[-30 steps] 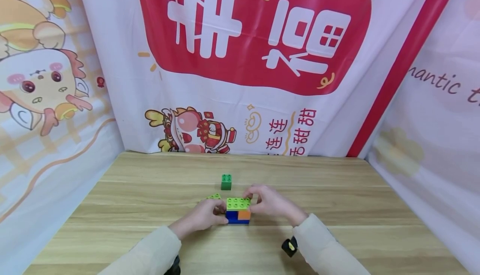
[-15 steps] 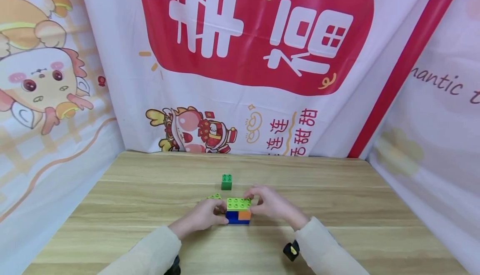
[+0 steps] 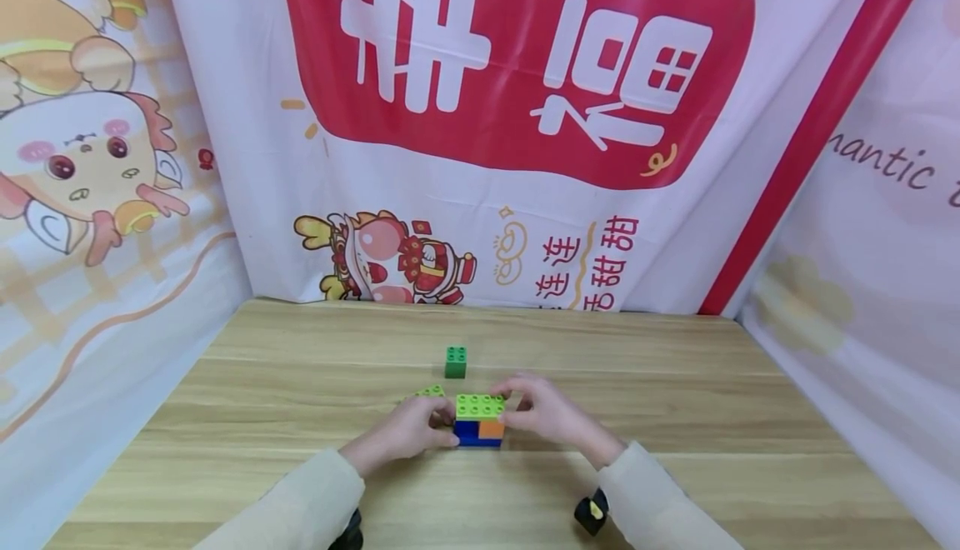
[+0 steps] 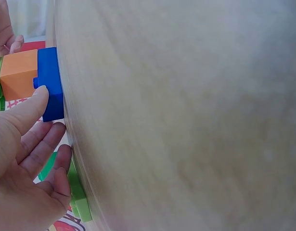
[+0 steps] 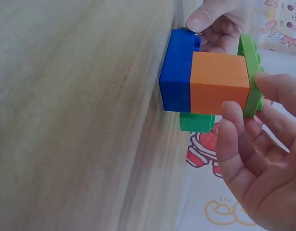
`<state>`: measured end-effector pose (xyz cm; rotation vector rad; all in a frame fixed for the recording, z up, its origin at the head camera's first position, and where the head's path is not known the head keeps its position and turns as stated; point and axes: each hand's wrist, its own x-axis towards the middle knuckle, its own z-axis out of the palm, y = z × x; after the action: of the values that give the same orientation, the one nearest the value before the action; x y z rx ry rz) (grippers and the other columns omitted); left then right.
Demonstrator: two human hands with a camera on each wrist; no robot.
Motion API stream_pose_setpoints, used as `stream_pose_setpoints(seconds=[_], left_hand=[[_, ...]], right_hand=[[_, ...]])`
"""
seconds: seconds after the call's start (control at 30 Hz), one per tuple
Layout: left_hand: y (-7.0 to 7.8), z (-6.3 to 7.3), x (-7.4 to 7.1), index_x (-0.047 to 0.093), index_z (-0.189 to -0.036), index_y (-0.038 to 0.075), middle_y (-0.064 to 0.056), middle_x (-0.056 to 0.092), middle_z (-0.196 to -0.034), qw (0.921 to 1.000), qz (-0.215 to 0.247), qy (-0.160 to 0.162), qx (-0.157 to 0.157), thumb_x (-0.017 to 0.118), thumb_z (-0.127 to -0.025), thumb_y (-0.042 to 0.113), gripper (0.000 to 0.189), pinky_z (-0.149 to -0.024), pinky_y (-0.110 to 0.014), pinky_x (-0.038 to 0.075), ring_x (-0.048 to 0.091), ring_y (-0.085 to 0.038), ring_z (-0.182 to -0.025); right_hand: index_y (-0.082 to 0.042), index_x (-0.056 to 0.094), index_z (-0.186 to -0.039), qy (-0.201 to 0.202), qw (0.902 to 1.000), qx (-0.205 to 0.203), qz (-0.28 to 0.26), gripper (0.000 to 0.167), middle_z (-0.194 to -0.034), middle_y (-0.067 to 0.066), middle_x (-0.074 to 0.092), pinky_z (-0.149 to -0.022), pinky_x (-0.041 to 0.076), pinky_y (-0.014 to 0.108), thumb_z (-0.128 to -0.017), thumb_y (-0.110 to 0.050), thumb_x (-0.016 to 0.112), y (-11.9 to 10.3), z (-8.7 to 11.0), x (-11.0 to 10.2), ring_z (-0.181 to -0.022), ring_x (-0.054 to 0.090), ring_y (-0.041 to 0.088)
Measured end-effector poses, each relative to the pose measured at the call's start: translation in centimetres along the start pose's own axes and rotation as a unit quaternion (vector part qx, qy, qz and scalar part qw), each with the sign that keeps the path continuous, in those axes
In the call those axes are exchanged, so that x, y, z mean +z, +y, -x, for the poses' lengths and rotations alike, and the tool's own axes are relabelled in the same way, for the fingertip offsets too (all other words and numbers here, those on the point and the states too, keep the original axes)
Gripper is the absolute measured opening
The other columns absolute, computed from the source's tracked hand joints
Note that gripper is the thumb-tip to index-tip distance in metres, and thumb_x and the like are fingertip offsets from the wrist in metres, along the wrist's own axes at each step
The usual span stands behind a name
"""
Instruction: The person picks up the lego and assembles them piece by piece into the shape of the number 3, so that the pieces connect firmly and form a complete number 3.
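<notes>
A small toy-brick stack stands on the table between both hands. Its base is a blue building brick [image 3: 478,442], with an orange brick [image 5: 219,83] on one end. A thin lime green brick [image 3: 480,407] lies across the top, studs up. My left hand [image 3: 408,431] holds the blue base at its left end, thumb on the near side and fingers behind. With thumb and fingertips my right hand [image 3: 546,410] pinches the right end of the lime green brick. In the left wrist view, a gap shows between the blue and lime green bricks beside the orange one.
A darker green brick [image 3: 455,362] stands on the wooden table [image 3: 637,383] behind the stack. Another lime green brick [image 3: 431,391] lies partly hidden behind my left hand. Printed cloth [image 3: 420,175] hangs at the table's back and sides.
The head view shifts very slightly. Both hands keep their hold, and the stack and loose bricks stay where they were on the table.
</notes>
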<state>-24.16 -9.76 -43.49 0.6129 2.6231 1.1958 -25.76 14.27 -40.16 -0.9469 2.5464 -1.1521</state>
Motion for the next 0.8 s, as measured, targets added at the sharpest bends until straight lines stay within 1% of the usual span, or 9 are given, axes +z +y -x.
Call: stream_pose_setpoints(seconds=[0.17, 0.3, 0.43, 0.57, 0.7, 0.8], left_hand=[[-0.1, 0.1, 0.0, 0.063, -0.095, 0.012, 0.003, 0.060, -0.096, 1.0000, 0.002, 0.000, 0.001, 0.073, -0.079, 0.016, 0.019, -0.080, -0.038, 0.047, 0.056, -0.017, -0.089], [-0.1, 0.2, 0.0, 0.063, -0.095, 0.012, 0.003, 0.060, -0.096, 1.0000, -0.001, 0.002, 0.001, 0.073, -0.079, 0.016, 0.019, -0.080, -0.039, 0.047, 0.056, -0.017, -0.090], [0.0, 0.2, 0.0, 0.063, -0.095, 0.012, 0.003, 0.060, -0.096, 1.0000, -0.006, 0.003, 0.000, 0.073, -0.079, 0.016, 0.019, -0.080, -0.039, 0.046, 0.056, -0.017, -0.090], [0.1, 0.2, 0.0, 0.063, -0.095, 0.013, 0.003, 0.060, -0.097, 1.0000, -0.008, 0.003, -0.001, 0.073, -0.079, 0.017, 0.019, -0.081, -0.040, 0.046, 0.056, -0.018, -0.091], [0.1, 0.2, 0.0, 0.063, -0.096, 0.013, 0.003, 0.060, -0.097, 0.9999, -0.010, 0.001, -0.003, 0.073, -0.079, 0.018, 0.020, -0.081, -0.040, 0.046, 0.056, -0.018, -0.091], [0.1, 0.1, 0.0, 0.063, -0.096, 0.013, 0.003, 0.060, -0.097, 0.9999, -0.011, 0.002, -0.005, 0.073, -0.079, 0.018, 0.020, -0.082, -0.041, 0.046, 0.055, -0.017, -0.091]], right_hand=[[-0.013, 0.060, -0.119, 0.005, 0.9999, 0.005, -0.008, 0.033, -0.103, -0.004, 0.054, -0.065, 0.049, 0.028, -0.087, -0.017, 0.065, 0.1, 0.2, 0.1, -0.075, 0.055, 0.015], [-0.011, 0.060, -0.120, 0.007, 0.9995, 0.013, -0.028, 0.034, -0.104, -0.001, 0.054, -0.060, 0.049, 0.029, -0.087, -0.017, 0.065, 0.1, 0.3, 0.2, -0.071, 0.056, 0.016], [-0.009, 0.059, -0.121, 0.006, 0.9981, 0.023, -0.057, 0.036, -0.105, 0.002, 0.054, -0.059, 0.051, 0.033, -0.086, -0.015, 0.065, 0.2, 0.3, 0.3, -0.069, 0.058, 0.019], [-0.008, 0.059, -0.122, 0.006, 0.9972, 0.023, -0.072, 0.037, -0.104, 0.002, 0.054, -0.060, 0.052, 0.037, -0.086, -0.015, 0.065, 0.3, 0.4, 0.4, -0.068, 0.059, 0.021], [-0.002, 0.058, -0.120, 0.008, 0.9965, 0.019, -0.081, 0.035, -0.105, 0.009, 0.055, -0.061, 0.052, 0.042, -0.086, -0.008, 0.064, -1.4, 0.9, 0.1, -0.069, 0.059, 0.029], [0.001, 0.056, -0.120, 0.010, 0.9957, 0.021, -0.090, 0.035, -0.105, 0.013, 0.055, -0.061, 0.051, 0.046, -0.086, -0.004, 0.063, -1.7, 1.0, 0.0, -0.071, 0.058, 0.034]])
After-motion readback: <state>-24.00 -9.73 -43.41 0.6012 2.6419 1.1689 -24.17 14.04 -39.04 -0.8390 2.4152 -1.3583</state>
